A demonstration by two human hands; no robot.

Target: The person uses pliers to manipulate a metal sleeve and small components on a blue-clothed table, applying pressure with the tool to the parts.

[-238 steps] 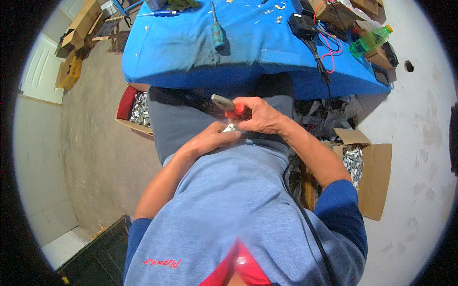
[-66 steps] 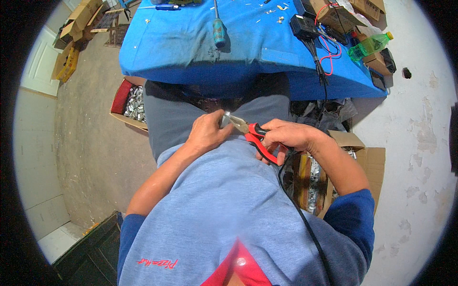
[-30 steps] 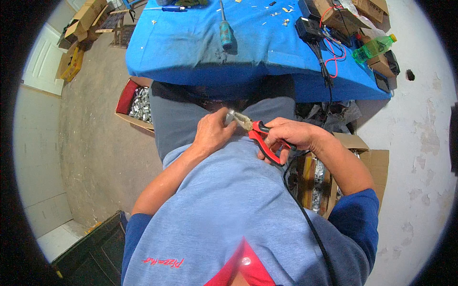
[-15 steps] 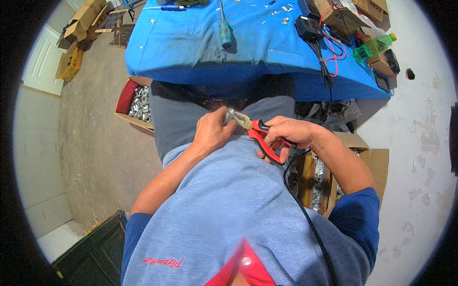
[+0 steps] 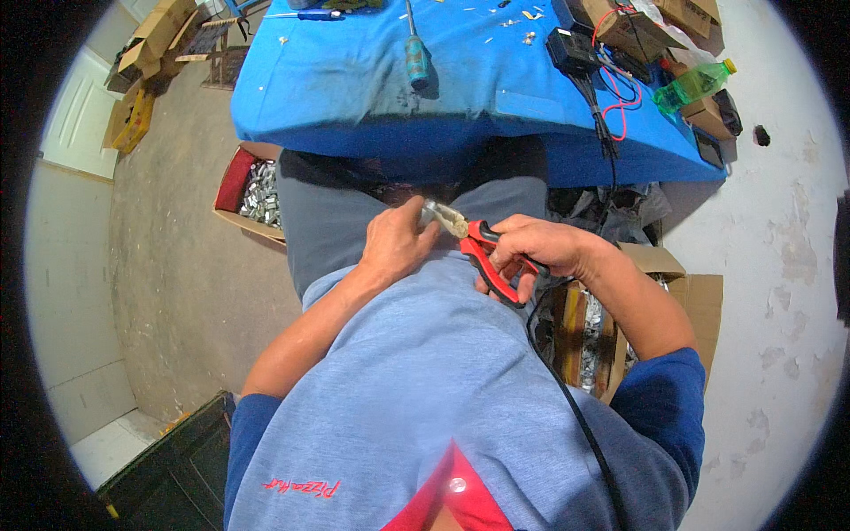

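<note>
Over my lap, my left hand (image 5: 398,237) pinches a small shiny silver metal piece (image 5: 428,212) between thumb and fingers. The tips of a pair of pliers (image 5: 479,250), with red and black handles, meet that piece from the right. My right hand (image 5: 537,251) is wrapped round the plier handles, with some fingers between them. What exactly the jaws grip is too small to make out. A cardboard box (image 5: 237,215) of many small silver metal parts stands on the floor beside my left leg.
Ahead is a table with a blue cloth (image 5: 354,97), bearing a teal-handled screwdriver (image 5: 417,64), a black adapter (image 5: 572,51) with cables, and a green bottle (image 5: 695,86). An open carton (image 5: 699,310) stands at my right. A black cable (image 5: 575,416) runs over my right side.
Very little differs. Both hands, the pliers and the metal piece stay in nearly the same place, and the plier handles look slightly closer together.
</note>
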